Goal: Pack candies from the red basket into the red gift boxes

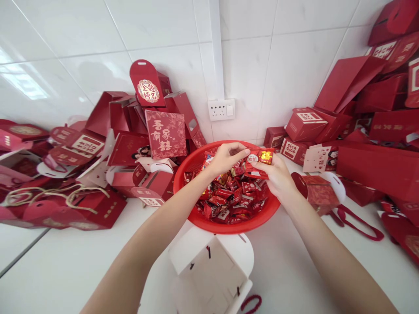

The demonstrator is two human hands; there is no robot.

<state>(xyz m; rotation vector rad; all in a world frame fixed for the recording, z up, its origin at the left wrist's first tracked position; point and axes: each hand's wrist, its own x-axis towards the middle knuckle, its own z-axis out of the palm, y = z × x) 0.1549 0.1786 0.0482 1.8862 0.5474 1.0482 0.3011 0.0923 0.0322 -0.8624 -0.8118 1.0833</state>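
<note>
A round red plastic basket (pixel 229 229) holds many candies in red wrappers (pixel 229 196). Over its right rear part, my right hand (pixel 276 172) is closed on several red wrapped candies (pixel 258 157), one with a gold label. My left hand (pixel 231 157) is beside them, fingers bent and the fingertips at the candies' left edge; whether it grips one is unclear. In front of the basket lies an open white box (pixel 212 274) with its flaps spread and its inside facing up.
Red gift boxes (pixel 166 133) are heaped on the left, with a corded red bag (pixel 98 211) nearer. More red boxes (pixel 366 165) pile up on the right. Behind stands a tiled wall with a socket (pixel 221 110). A dark red cord (pixel 251 304) lies by the white box.
</note>
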